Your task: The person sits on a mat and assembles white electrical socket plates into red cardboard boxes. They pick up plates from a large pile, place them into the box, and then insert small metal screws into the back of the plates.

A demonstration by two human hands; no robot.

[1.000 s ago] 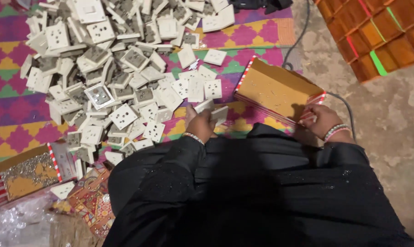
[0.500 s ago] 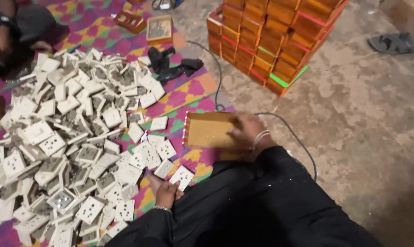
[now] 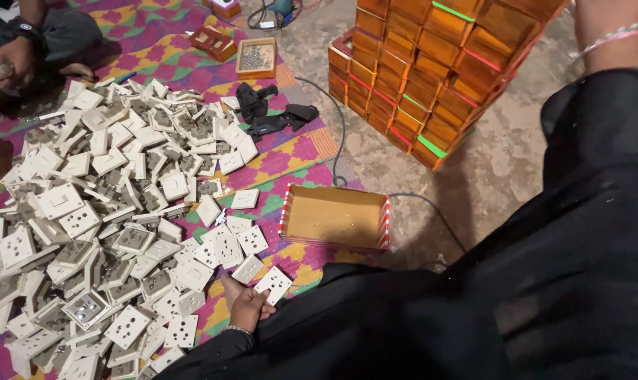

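One white socket plate lies on the patterned mat under the left hand, whose grip looks loosely closed on its edge; lifting it flat should carry it cleanly to the empty orange box just beyond. Right hand is cut off at the top; its grip I cannot tell.

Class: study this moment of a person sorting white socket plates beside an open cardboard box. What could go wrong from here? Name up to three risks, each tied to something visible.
1. The left hand grips one socket plate only by an edge, so it might slip.
2. The heaped pile of plates could slide and bury loose ones.
3. A cable runs by the open box and could snag.
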